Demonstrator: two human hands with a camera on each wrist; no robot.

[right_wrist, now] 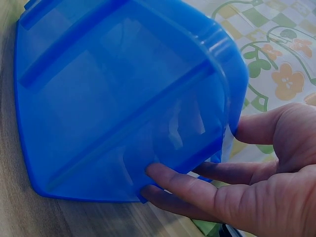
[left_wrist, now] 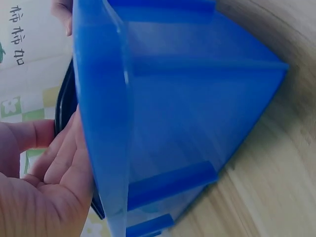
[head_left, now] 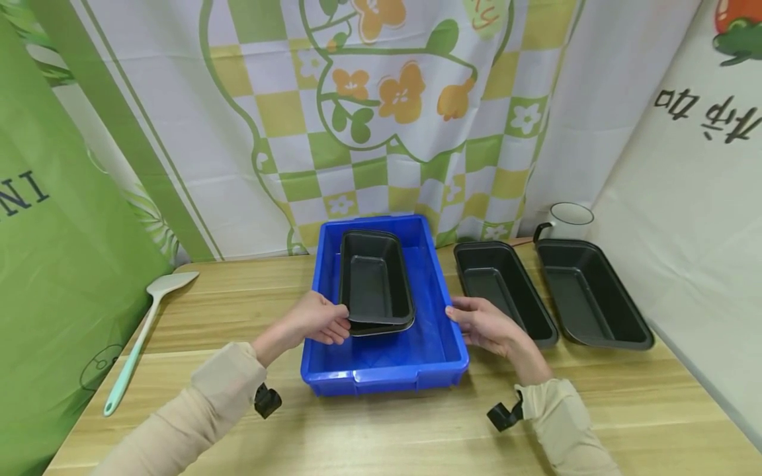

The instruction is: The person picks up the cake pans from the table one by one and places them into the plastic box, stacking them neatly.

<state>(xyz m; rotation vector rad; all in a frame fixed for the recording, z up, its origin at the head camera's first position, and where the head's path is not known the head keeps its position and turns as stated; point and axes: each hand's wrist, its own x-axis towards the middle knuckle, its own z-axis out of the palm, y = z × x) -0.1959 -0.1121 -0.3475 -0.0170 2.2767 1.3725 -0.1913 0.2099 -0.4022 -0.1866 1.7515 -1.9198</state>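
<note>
A blue plastic bin (head_left: 387, 377) stands on the wooden table. Inside it on the left lies a dark loaf pan (head_left: 372, 284), with a second rim showing just beneath its near edge. At that pan's near left corner, my left hand (head_left: 321, 319) pinches the rim between thumb and fingers. In the left wrist view the bin's side wall hides part of the left fingers (left_wrist: 69, 163). My right hand (head_left: 485, 326) grips the bin's right rim, thumb over the top and fingers (right_wrist: 192, 190) against the outer wall.
Right of the bin lie two more dark loaf pans, a nearer one (head_left: 506, 291) and a farther one (head_left: 595, 297). A white mug (head_left: 568, 223) stands behind them. On the left is a spatula (head_left: 139, 337) with a mint handle. Printed curtains (head_left: 405, 152) enclose the table.
</note>
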